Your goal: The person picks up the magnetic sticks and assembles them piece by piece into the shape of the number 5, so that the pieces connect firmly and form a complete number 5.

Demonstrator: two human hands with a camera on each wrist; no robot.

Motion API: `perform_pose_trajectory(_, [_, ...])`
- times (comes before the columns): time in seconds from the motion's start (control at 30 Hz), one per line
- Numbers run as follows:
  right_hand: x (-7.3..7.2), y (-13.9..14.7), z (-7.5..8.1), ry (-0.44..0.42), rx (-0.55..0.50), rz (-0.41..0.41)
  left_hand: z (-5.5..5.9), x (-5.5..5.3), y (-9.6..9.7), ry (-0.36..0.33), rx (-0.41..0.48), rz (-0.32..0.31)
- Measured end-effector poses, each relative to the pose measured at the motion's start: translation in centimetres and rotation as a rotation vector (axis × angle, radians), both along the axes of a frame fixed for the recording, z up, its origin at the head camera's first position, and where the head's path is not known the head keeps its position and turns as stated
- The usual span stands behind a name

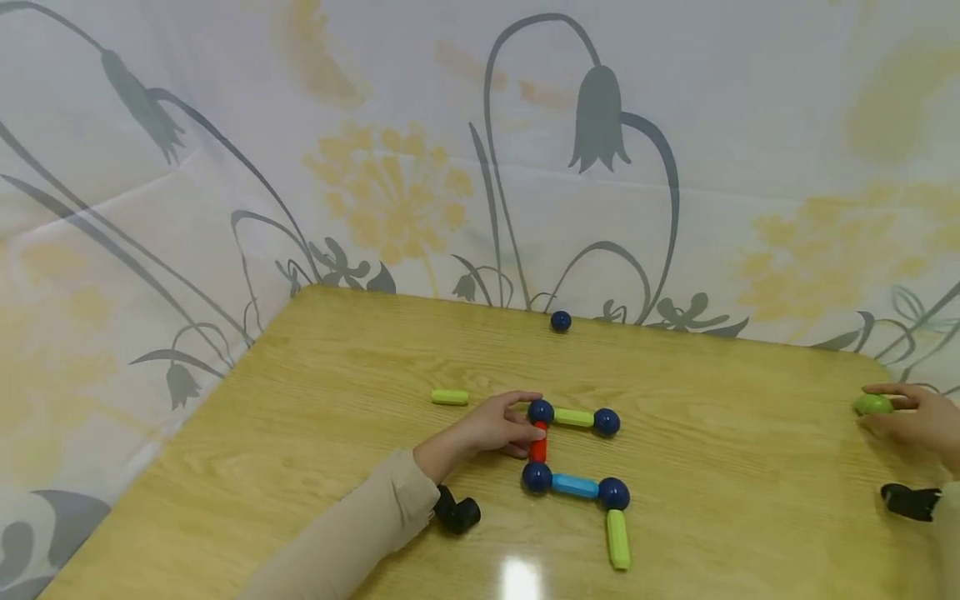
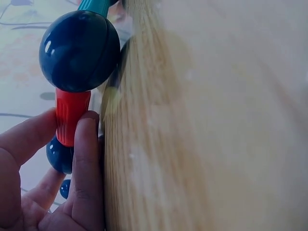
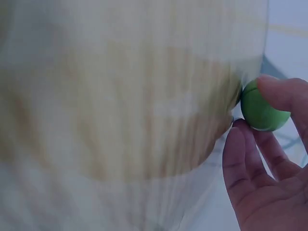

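Observation:
My left hand (image 1: 491, 423) grips the red rod (image 1: 538, 443) between thumb and fingers, one fingertip by the upper blue ball (image 1: 541, 412). In the left wrist view the red rod (image 2: 72, 115) joins two dark blue balls. From the upper ball a yellow-green rod (image 1: 573, 417) leads to another blue ball (image 1: 607, 422). The lower blue ball (image 1: 537, 477) connects through a light blue rod (image 1: 575, 486) to a further ball (image 1: 613, 493), with a yellow-green rod (image 1: 618, 539) below it. At the far right, my right hand (image 1: 915, 421) pinches a green ball (image 3: 262, 108) at the table surface.
A loose blue ball (image 1: 560, 321) lies at the table's back edge. Left of the joined pieces lies a single yellow-green rod (image 1: 450, 397). A patterned cloth (image 1: 420, 167) hangs behind the wooden table (image 1: 337, 358). Black wrist devices (image 1: 457, 512) sit at both wrists.

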State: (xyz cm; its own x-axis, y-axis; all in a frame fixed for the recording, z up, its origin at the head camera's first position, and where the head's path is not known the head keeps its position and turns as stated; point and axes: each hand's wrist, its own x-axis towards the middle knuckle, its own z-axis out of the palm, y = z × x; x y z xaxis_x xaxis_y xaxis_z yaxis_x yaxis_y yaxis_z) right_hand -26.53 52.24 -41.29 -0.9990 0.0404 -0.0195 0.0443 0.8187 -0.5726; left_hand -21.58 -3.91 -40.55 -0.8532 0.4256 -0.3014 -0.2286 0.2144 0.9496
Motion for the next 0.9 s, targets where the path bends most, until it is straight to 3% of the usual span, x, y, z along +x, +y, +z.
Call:
perform_pose_trajectory(0.1, [1.1,-1.6,0.2,0.032,0.012,0.105,-0.1,0.1,0.1,-0.005,0.002,-0.002])
perform_pose_trajectory(0.27, [3.0,-5.3,0.8,0.052,0.057,0.192,0.4,0.1,0.3,-0.008,-0.002,-0.002])
perform_pose_trajectory(0.67, [6.7,-11.5,1.9,-0.021,-0.004,0.298,0.6,-0.1,0.2,-0.013,-0.019,-0.004])
perform_pose_trajectory(0.9, [9.1,-15.0,2.6,0.029,-0.041,0.331,0.9,-0.2,0.3,-0.020,-0.039,0.008])
